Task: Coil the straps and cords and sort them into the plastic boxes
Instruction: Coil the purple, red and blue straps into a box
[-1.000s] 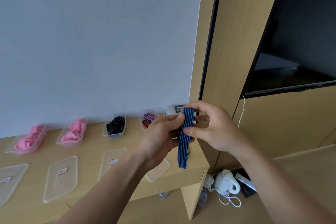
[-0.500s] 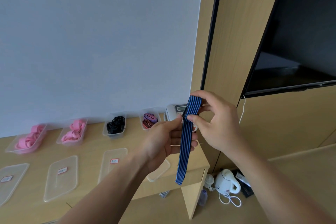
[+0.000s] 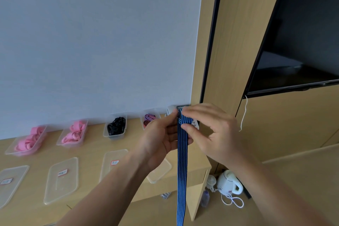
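Fingers pinch blue strap before four boxes.

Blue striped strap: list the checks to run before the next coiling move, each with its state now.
1. Grip on the blue striped strap: ok, the left hand and right hand both pinch its top end.
2. Coil formed: not ok, most of the strap hangs straight.
3. Free end clear of snags: cannot tell, it runs out of frame.
4. Tops of the boxes open: ok, the lids lie flat in front.
5. Box for blue straps: cannot tell, the visible ones hold pink, black and purple.
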`<state>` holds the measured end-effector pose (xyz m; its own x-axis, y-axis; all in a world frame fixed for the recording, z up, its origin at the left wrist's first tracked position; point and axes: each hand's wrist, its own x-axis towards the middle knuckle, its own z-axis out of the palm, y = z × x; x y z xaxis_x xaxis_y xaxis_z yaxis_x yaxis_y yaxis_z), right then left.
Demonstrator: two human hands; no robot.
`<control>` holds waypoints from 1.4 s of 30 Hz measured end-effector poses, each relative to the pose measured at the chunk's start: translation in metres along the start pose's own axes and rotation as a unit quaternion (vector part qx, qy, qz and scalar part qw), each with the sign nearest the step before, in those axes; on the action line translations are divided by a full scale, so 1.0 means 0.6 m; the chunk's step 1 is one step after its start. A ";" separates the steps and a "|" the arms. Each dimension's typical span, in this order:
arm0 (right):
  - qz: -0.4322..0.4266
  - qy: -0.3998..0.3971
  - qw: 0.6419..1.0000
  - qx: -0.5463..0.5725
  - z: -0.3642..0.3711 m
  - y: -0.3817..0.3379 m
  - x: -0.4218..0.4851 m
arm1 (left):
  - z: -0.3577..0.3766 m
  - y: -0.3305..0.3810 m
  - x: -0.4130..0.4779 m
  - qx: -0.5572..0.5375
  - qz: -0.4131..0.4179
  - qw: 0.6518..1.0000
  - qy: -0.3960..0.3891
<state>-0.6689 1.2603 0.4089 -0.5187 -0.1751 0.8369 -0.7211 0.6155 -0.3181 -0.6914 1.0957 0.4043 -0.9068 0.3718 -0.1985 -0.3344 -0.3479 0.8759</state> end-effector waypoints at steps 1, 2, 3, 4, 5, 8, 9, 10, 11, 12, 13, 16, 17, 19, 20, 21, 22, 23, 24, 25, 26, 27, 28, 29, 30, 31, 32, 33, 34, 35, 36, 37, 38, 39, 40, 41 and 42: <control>0.000 0.002 1.000 0.008 0.003 -0.001 -0.004 | -0.002 0.002 0.000 -0.002 0.003 1.000 -0.001; 0.000 0.005 1.000 0.015 0.006 -0.002 -0.008 | -0.003 0.004 0.000 0.000 0.006 1.000 -0.004; -0.001 0.007 1.000 0.021 0.009 -0.001 -0.011 | -0.005 0.007 0.000 0.003 0.009 1.000 -0.007; -0.002 0.007 1.000 0.024 0.012 -0.001 -0.014 | -0.007 0.009 0.000 0.005 0.013 1.000 -0.010; -0.005 0.004 1.000 0.024 0.015 -0.001 -0.016 | -0.009 0.010 0.001 0.008 0.017 1.000 -0.012; -0.012 -0.017 1.000 0.018 0.023 -0.002 -0.021 | -0.015 0.011 0.001 0.030 0.029 0.999 -0.019; -0.013 -0.029 0.999 0.019 0.023 -0.002 -0.020 | -0.016 0.011 0.001 0.036 0.033 0.999 -0.021; -0.012 -0.040 0.999 0.023 0.021 -0.003 -0.019 | -0.018 0.011 0.001 0.039 0.037 0.998 -0.019; -0.008 -0.045 0.999 0.028 0.019 -0.002 -0.017 | -0.020 0.009 0.001 0.041 0.041 0.998 -0.016; 0.000 -0.043 0.999 0.029 0.016 -0.001 -0.015 | -0.022 0.008 0.001 0.042 0.046 0.998 -0.015; 0.016 -0.039 0.999 0.024 0.013 -0.001 -0.011 | -0.022 0.006 0.001 0.041 0.048 0.998 -0.017; 0.139 -0.080 0.987 0.026 0.010 0.001 0.002 | -0.022 0.005 -0.002 0.053 0.055 0.997 -0.025; 0.184 -0.114 0.975 0.047 0.009 0.000 0.007 | -0.022 0.006 -0.003 0.060 0.057 0.996 -0.028; 0.233 -0.178 0.953 0.078 0.008 0.002 0.016 | -0.022 0.006 -0.006 0.074 0.058 0.995 -0.035; 0.236 -0.195 0.949 0.077 0.007 0.004 0.020 | -0.023 0.004 -0.007 0.077 0.058 0.995 -0.040; 0.238 -0.200 0.948 0.069 0.006 0.004 0.022 | -0.024 0.001 -0.007 0.077 0.058 0.994 -0.042; 0.243 -0.195 0.948 0.065 0.004 0.004 0.024 | -0.025 -0.001 -0.008 0.075 0.057 0.995 -0.044; 0.251 -0.187 0.947 0.065 0.003 0.004 0.026 | -0.025 -0.002 -0.008 0.073 0.055 0.995 -0.045; 0.258 -0.179 0.947 0.070 0.003 0.004 0.026 | -0.025 -0.002 -0.008 0.071 0.051 0.995 -0.047; 0.261 -0.169 0.948 0.073 0.004 0.004 0.025 | -0.025 -0.003 -0.008 0.070 0.044 0.995 -0.049; 0.260 -0.157 0.950 0.072 0.004 0.003 0.024 | -0.024 -0.003 -0.009 0.069 0.033 0.996 -0.051; 0.256 -0.144 0.953 0.071 0.005 0.003 0.023 | -0.024 -0.004 -0.009 0.069 0.022 0.996 -0.053; 0.251 -0.128 0.957 0.071 0.006 0.003 0.023 | -0.023 -0.005 -0.010 0.068 0.012 0.996 -0.055; 0.246 -0.112 0.960 0.072 0.007 0.002 0.022 | -0.023 -0.006 -0.010 0.064 0.004 0.996 -0.055; 0.241 -0.096 0.963 0.070 0.007 0.001 0.022 | -0.023 -0.007 -0.010 0.057 -0.003 0.997 -0.053; 0.233 -0.082 0.967 0.063 0.008 0.000 0.021 | -0.023 -0.010 -0.010 0.047 -0.011 0.998 -0.049; 0.225 -0.067 0.971 0.051 0.009 0.000 0.021 | -0.023 -0.014 -0.010 0.036 -0.021 0.998 -0.045; 0.214 -0.054 0.975 0.036 0.010 0.000 0.021 | -0.022 -0.017 -0.010 0.028 -0.033 0.998 -0.043; 0.203 -0.042 0.978 0.021 0.010 0.000 0.021 | -0.022 -0.021 -0.010 0.022 -0.045 0.998 -0.042; 0.191 -0.031 0.981 0.009 0.012 0.000 0.020 | -0.021 -0.026 -0.010 0.019 -0.055 0.997 -0.041; 0.180 -0.022 0.983 -0.001 0.013 -0.002 0.018 | -0.020 -0.029 -0.010 0.017 -0.060 0.997 -0.040; 0.171 -0.015 0.985 -0.009 0.014 -0.004 0.016 | -0.019 -0.032 -0.009 0.016 -0.062 0.997 -0.038; 0.160 -0.008 0.987 -0.016 0.016 -0.006 0.012 | -0.017 -0.033 -0.008 0.016 -0.063 0.997 -0.037; 0.147 -0.003 0.989 -0.022 0.017 -0.008 0.009 | -0.016 -0.033 -0.007 0.017 -0.062 0.997 -0.037; 0.129 0.003 0.991 -0.029 0.018 -0.009 0.005 | -0.016 -0.033 -0.006 0.017 -0.062 0.997 -0.035; 0.108 0.008 0.994 -0.035 0.019 -0.010 0.001 | -0.016 -0.032 -0.005 0.016 -0.061 0.998 -0.030; 0.085 0.014 0.995 -0.042 0.021 -0.010 -0.002 | -0.016 -0.030 -0.004 0.013 -0.061 0.998 -0.024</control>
<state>-0.6695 1.2471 0.4040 -0.6162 -0.0423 0.7864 -0.5828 0.6962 -0.4192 -0.6856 1.0928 0.3846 -0.8467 0.4505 -0.2830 -0.4337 -0.2764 0.8576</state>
